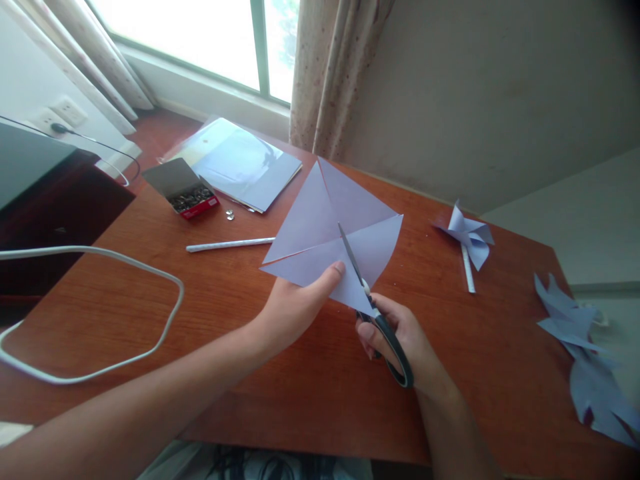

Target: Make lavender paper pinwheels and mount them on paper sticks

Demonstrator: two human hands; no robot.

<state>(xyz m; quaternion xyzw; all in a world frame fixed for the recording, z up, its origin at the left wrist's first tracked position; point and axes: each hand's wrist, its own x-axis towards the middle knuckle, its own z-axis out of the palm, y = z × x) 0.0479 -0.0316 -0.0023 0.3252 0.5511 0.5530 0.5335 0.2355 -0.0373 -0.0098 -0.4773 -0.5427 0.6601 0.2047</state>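
A square sheet of pale purple paper is held up over the table, with slits running in from its corners toward the middle. My left hand grips its near edge, thumb on top and fingers hidden beneath. In my right hand is a pair of scissors with dark handles. One blade lies over the paper along the near right corner, its tip close to the centre; the other blade is hidden under the sheet. A rolled paper stick lies on the table, partly behind the sheet.
A finished paper pinwheel lies at the right, with several cut paper pieces near the right edge. At the back left are an open box of thumbtacks, loose tacks and a paper pack. A white cable loops across the wooden table.
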